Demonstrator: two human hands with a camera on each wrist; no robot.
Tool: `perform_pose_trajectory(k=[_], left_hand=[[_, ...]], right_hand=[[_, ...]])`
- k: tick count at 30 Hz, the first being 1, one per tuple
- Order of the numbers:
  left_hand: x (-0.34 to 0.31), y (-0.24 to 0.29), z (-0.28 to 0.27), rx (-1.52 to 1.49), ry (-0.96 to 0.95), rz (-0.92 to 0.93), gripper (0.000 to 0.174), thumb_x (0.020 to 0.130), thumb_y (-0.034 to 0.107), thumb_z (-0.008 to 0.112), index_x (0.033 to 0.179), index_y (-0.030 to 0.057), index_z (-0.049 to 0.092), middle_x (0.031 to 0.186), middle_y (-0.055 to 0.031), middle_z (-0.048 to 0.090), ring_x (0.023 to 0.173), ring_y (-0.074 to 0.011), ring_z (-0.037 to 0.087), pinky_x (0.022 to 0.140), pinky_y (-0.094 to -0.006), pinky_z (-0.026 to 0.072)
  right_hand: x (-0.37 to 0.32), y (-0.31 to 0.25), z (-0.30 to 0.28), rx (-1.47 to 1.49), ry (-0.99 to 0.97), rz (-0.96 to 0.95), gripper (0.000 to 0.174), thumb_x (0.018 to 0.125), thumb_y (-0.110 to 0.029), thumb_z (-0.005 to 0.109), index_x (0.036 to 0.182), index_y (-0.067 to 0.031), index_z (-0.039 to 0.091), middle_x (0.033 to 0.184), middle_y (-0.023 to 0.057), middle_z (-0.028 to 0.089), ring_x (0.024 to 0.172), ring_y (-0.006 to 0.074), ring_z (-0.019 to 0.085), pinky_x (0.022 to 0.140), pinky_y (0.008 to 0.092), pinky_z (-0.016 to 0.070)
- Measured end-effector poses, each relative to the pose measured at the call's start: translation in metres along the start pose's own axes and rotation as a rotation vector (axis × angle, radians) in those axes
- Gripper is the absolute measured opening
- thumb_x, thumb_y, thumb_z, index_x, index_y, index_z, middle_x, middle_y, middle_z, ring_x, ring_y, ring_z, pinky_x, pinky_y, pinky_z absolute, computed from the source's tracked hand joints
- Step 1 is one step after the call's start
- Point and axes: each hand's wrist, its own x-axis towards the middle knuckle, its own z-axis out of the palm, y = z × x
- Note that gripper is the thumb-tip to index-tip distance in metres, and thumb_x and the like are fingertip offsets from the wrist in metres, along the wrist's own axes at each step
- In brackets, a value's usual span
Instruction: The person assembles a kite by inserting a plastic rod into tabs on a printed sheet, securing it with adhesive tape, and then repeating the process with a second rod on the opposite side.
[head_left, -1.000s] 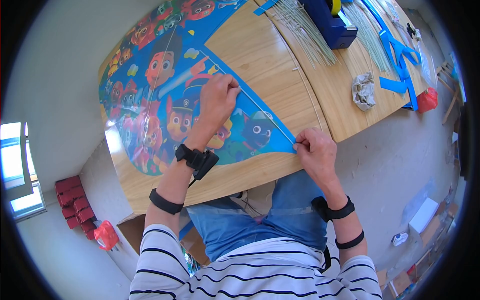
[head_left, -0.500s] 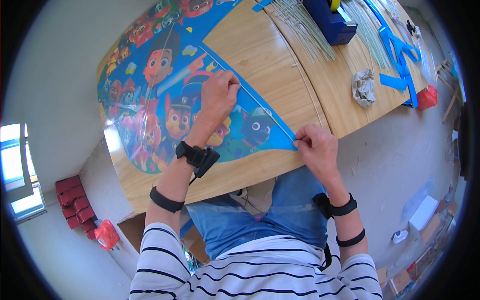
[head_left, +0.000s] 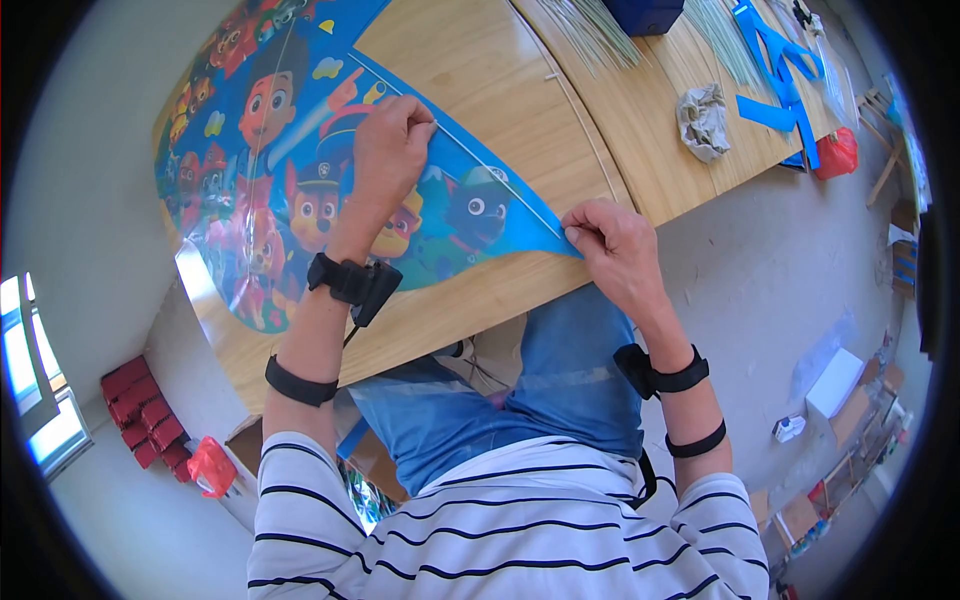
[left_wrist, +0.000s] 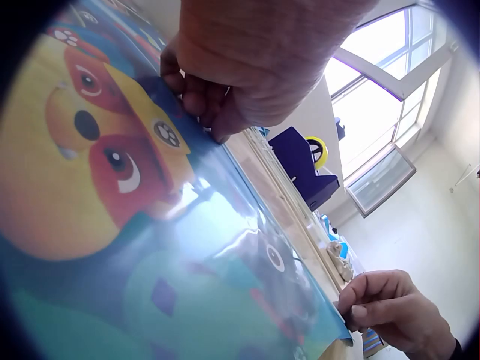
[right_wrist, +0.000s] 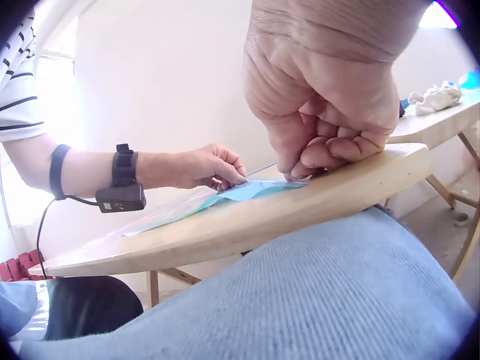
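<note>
A glossy blue sheet printed with cartoon characters (head_left: 325,190) lies on the wooden table, and a thin white stick (head_left: 480,160) runs along its straight edge. Midway up that edge, the left hand (head_left: 390,150) pinches at the stick with thumb and curled fingers. At the sheet's near corner the right hand (head_left: 620,250) pinches the stick's end and the corner. In the right wrist view the right fingers (right_wrist: 330,150) are curled down onto the corner, at the table's edge. The left wrist view shows the left hand (left_wrist: 247,67) over the sheet's edge; its fingertips hide what they pinch.
Bundles of thin sticks (head_left: 590,30), a dark blue tape dispenser (head_left: 645,12), a crumpled whitish cloth or paper (head_left: 703,122) and blue strips (head_left: 785,80) lie on the table's right part. Another thin stick (head_left: 585,125) lies near the seam. A red bag (head_left: 837,153) is beyond the edge.
The head view has shifted, so the table and both hands appear higher and further left. Both hands keep their places along the sheet's edge.
</note>
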Motion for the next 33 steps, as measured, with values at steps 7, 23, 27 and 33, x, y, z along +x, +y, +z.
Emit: perform_pose_trajectory(k=[7, 23, 27, 33], left_hand=[[0.0, 0.0, 0.0, 0.002, -0.003, -0.008, 0.008, 0.088, 0.005, 0.069, 0.091, -0.0017, 0.066, 0.08, -0.0088, 0.066, 0.073, -0.0152, 0.064, 0.067, -0.0296, 0.0502], [0.0023, 0.0015, 0.0069, 0.153, 0.029, 0.013, 0.007, 0.087, 0.01, 0.067, 0.088, 0.0049, 0.062, 0.09, -0.013, 0.066, 0.088, -0.0364, 0.065, 0.073, -0.0488, 0.0502], [0.0011, 0.0062, 0.0064, 0.19, 0.038, 0.004, 0.009, 0.088, 0.007, 0.067, 0.089, 0.0001, 0.061, 0.088, -0.0158, 0.066, 0.086, -0.0339, 0.065, 0.076, -0.043, 0.0494], [0.0009, 0.0071, 0.0095, 0.24, 0.056, -0.009, 0.01, 0.089, 0.008, 0.067, 0.089, 0.0011, 0.06, 0.089, -0.0158, 0.066, 0.089, -0.0354, 0.064, 0.077, -0.0453, 0.0484]], right_hand=[[-0.0008, -0.0001, 0.0007, 0.002, -0.016, 0.012, 0.01, 0.077, -0.001, 0.07, 0.085, -0.0057, 0.069, 0.082, 0.0101, 0.071, 0.079, 0.0292, 0.07, 0.07, 0.0396, 0.0541], [0.0, -0.0003, 0.0033, -0.053, 0.002, -0.006, 0.014, 0.072, 0.002, 0.065, 0.083, -0.0053, 0.068, 0.079, 0.011, 0.069, 0.076, 0.0297, 0.069, 0.066, 0.0402, 0.0537], [0.0002, -0.0004, 0.0037, -0.05, 0.007, -0.005, 0.014, 0.072, 0.002, 0.065, 0.083, -0.0052, 0.067, 0.079, 0.0109, 0.069, 0.076, 0.0294, 0.069, 0.066, 0.0402, 0.0535], [-0.0009, -0.0007, 0.003, -0.043, 0.011, -0.015, 0.014, 0.072, 0.002, 0.065, 0.083, -0.0051, 0.067, 0.077, 0.0105, 0.068, 0.075, 0.0291, 0.068, 0.066, 0.0399, 0.0529]])
